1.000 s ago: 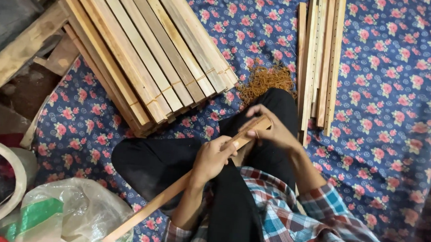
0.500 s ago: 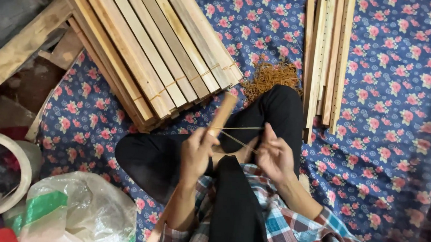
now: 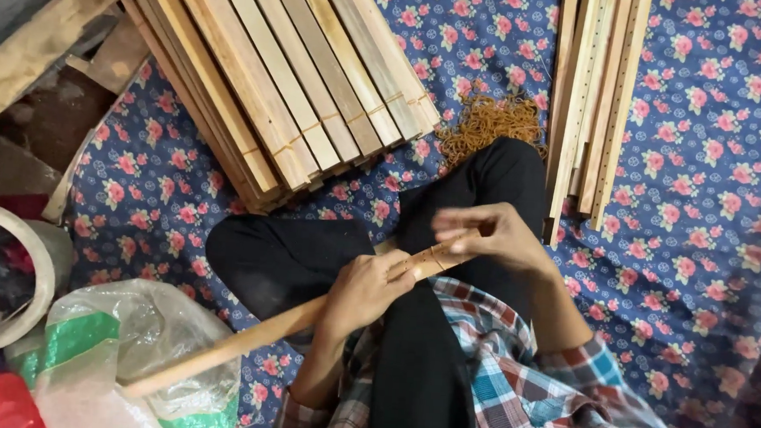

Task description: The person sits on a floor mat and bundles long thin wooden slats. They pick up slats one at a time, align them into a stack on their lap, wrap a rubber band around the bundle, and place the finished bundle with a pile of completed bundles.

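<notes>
Seated person, viewed from above, working on a blue cloth with pink flowers (image 3: 702, 213) spread on the floor. A long, pale bundle of thin wooden slats (image 3: 305, 319) lies slantwise across the lap, one end between the hands, the other reaching over a clear plastic bag with green print (image 3: 130, 348). The left hand (image 3: 363, 291) has its grip closed around the bundle just behind the near end. The right hand (image 3: 492, 237) has its fingers pinched at that end, where thin bands appear to cross the wood; whether a band is held there cannot be told.

The bundle looks light and stiff, its smooth slats likely to slide against one another unless squeezed together; a firm hold near the end being bound, with the far part left resting, seems the surest.

Just beyond the knees lies a heap of tan rubber bands (image 3: 489, 120). To the left rests a large stack of banded wooden slats (image 3: 292, 79), to the right a narrower group of loose slats (image 3: 590, 103).
</notes>
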